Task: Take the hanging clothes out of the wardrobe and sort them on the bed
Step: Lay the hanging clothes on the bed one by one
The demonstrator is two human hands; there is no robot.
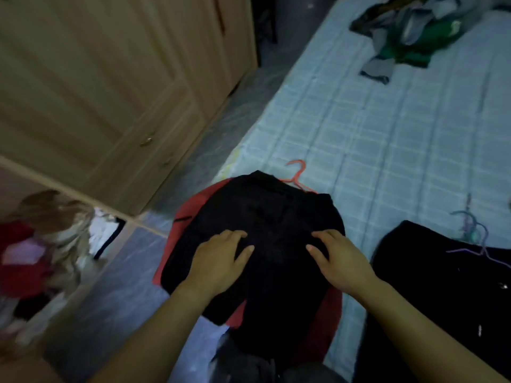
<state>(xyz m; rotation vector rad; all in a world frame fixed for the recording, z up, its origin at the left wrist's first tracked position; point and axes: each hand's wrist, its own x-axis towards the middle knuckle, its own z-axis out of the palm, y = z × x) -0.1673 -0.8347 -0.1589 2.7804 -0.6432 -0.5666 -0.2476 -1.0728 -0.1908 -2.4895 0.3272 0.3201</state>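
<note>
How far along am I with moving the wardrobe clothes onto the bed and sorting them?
Partway. Done: a grey and green clothes heap and a black garment with purple hangers lie on the pale checked bed. In hand: your left hand and right hand press flat on a black folded garment atop a red garment, coral hanger poking out. Left: red and pale clothes inside the open wardrobe.

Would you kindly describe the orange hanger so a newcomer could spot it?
Start at the pale checked bed. Near its left edge lies a black garment; the orange hanger pokes out beyond it. The hangers farther right are purple and teal.
</note>
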